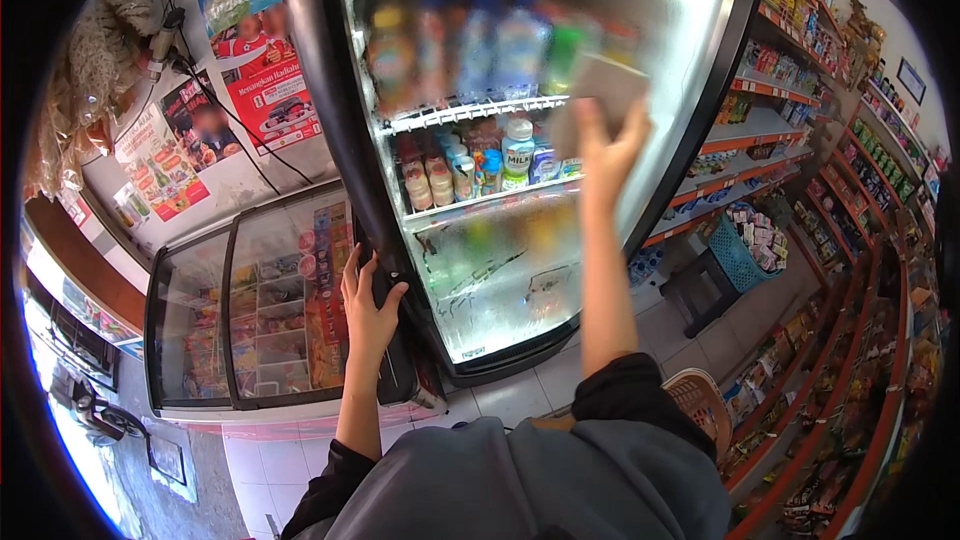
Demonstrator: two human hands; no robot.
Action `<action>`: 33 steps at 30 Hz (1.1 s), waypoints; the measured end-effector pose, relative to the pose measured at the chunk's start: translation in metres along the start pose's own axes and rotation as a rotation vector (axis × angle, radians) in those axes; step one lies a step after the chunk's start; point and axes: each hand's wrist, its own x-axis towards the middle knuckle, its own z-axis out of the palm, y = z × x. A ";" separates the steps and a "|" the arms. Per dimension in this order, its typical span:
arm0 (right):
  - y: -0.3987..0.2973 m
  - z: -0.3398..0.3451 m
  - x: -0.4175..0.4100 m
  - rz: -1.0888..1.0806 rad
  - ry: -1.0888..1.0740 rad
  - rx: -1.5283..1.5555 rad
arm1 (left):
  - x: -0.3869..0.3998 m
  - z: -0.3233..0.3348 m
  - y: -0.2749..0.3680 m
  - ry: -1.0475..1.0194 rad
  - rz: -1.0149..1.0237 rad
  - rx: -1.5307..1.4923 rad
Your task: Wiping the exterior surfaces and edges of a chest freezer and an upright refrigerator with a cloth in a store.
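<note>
In front of me stands an upright display cooler with a fogged glass door point(510, 270). My right hand point(611, 146) grips a flat grey-brown pad point(611, 82), perhaps a folded cloth, against the upper middle of the glass; blur hides its exact kind. Behind the door are shelved drinks, including a white-capped milk bottle point(517, 150), and blurred larger bottles point(480, 45) above. Below the shelves the misted glass bears dark streaks. My left hand point(371, 307), empty with fingers spread, is at the black end of the chest freezer point(270, 300), beside the cooler's black frame point(330, 90).
Stocked shelves point(757, 135) line the right side. A blue plastic basket of small packs point(739, 255) sits by a dark stool point(697, 292). Low at right is a brown basket point(697, 405). Cables point(225, 105) hang over wall posters point(274, 105) at left.
</note>
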 end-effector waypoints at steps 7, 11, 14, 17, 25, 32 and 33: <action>0.106 -0.103 0.086 -0.016 0.292 -0.476 | 0.001 0.007 -0.007 -0.010 -0.022 -0.074; 0.078 -0.068 0.067 0.039 0.131 -0.239 | 0.000 0.007 -0.006 -0.015 -0.033 -0.070; -0.003 -0.003 0.019 -0.024 -0.020 0.064 | 0.000 0.006 -0.006 -0.018 -0.032 -0.064; -0.075 0.053 -0.037 -0.257 -0.130 -0.006 | -0.001 0.004 -0.003 -0.015 -0.027 -0.055; -0.071 0.053 -0.066 -0.375 -0.216 -0.002 | 0.001 0.002 0.005 -0.013 -0.036 0.038; 0.116 -0.073 -0.007 -0.053 0.113 -0.222 | -0.001 0.004 -0.007 -0.017 -0.011 0.031; 0.130 -0.089 0.003 -0.036 0.184 -0.286 | -0.001 0.004 -0.009 -0.014 -0.013 0.008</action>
